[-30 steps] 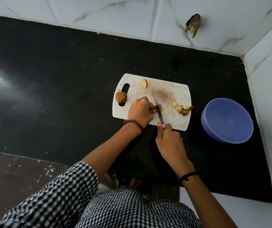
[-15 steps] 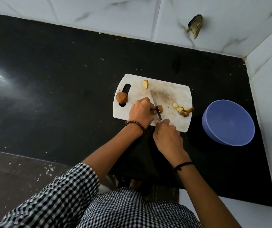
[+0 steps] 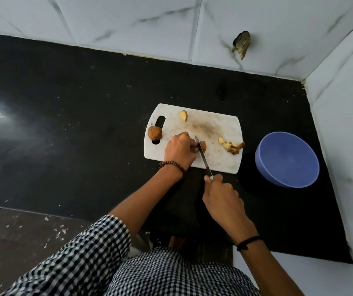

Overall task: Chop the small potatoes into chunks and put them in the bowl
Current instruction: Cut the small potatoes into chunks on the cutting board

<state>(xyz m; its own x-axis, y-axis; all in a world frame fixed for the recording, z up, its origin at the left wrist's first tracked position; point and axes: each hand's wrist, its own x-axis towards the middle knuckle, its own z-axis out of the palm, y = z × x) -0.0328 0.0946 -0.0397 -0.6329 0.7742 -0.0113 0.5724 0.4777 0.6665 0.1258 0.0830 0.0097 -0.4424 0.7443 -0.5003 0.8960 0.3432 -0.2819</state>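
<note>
On the white cutting board, my left hand pinches a small potato piece near the board's middle. My right hand grips the handle of a knife, and the blade lies against that piece. A whole brown potato rests by the board's handle slot at the left. One cut wedge lies at the far edge. Several cut chunks are heaped at the board's right edge. The blue bowl stands right of the board and looks empty.
The board and bowl sit on a black counter in a corner of white marble-tiled walls. A broken hole marks the back wall. Pale crumbs lie scattered on the counter's lower left.
My right hand has drawn back toward me off the board's near edge, pulling the knife along the potato piece. My left hand keeps hold of the piece.
</note>
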